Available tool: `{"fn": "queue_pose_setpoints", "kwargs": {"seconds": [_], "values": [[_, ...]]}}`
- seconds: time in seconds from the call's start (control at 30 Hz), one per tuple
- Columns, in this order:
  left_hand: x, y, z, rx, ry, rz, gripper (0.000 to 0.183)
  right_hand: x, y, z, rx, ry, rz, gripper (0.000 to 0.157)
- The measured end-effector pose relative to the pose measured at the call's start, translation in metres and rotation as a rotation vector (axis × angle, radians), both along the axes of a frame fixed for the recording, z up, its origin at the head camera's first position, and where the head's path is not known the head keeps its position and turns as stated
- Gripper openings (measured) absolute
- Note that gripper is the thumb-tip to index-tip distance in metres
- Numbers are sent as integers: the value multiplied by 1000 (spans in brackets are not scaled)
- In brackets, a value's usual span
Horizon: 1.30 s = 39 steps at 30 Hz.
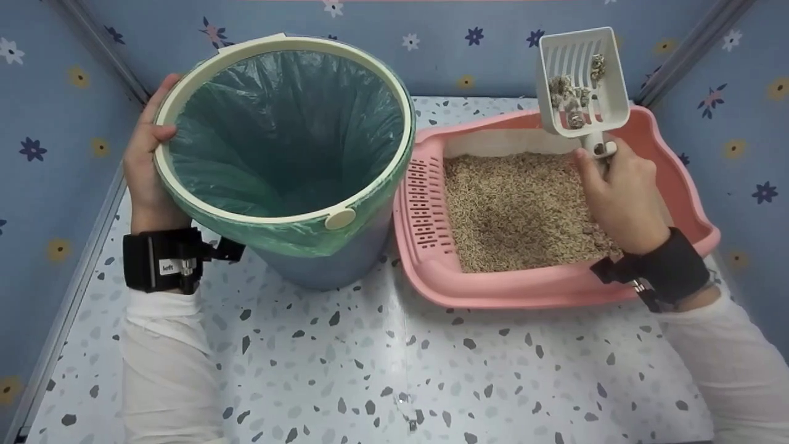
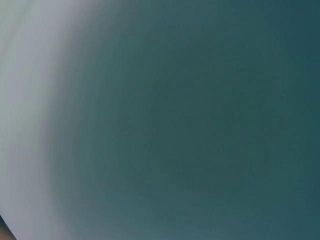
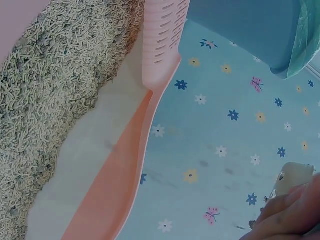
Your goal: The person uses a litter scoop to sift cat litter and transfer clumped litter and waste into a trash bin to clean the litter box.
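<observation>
My right hand [image 1: 629, 194] grips the short handle of a white slotted litter scoop [image 1: 616, 80], held up over the far right of a pink litter box [image 1: 468, 290]. Several clumps of litter [image 1: 570, 95] lie in the scoop. Pale pellet litter [image 1: 511, 209] fills the box, also seen in the right wrist view. On the left, my left hand [image 1: 148, 166] holds a blue trash bin [image 1: 327, 271] by its cream rim, thumb over the edge and fingers along the outside. A green bag [image 1: 277, 117] lines the bin. The left wrist view is a blur of bluish green.
Blue walls [image 1: 441, 55] with printed flowers enclose the back and both sides. The bin and box stand side by side on a white speckled floor [image 1: 382, 370]. A perforated step [image 1: 425, 197] forms the box's left end, facing the bin.
</observation>
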<state>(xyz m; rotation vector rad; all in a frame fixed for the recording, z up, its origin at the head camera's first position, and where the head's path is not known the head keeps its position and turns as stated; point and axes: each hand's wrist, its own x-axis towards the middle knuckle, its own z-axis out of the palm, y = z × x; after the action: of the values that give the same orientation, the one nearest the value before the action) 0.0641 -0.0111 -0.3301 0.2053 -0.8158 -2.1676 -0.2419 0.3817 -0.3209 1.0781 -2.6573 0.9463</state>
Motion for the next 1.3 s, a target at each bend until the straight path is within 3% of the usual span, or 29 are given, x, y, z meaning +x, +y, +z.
{"fn": "queue_pose_setpoints", "kwargs": {"seconds": [0.27,0.43,0.67,0.97,1.3], "values": [[0,0,1,7,-8,-5,59,-4,3,2,51,1,41,35],[0,1,2,-48,-35,8,57,-5,4,3,125,16,34,40],[-1,1,2,-35,-13,5,58,-1,6,3,248,-1,35,46],[0,1,1,-40,-16,6,58,7,8,0,277,85,81,39],[0,0,0,-32,-2,-3,60,3,8,-3,285,-24,101,43]]}}
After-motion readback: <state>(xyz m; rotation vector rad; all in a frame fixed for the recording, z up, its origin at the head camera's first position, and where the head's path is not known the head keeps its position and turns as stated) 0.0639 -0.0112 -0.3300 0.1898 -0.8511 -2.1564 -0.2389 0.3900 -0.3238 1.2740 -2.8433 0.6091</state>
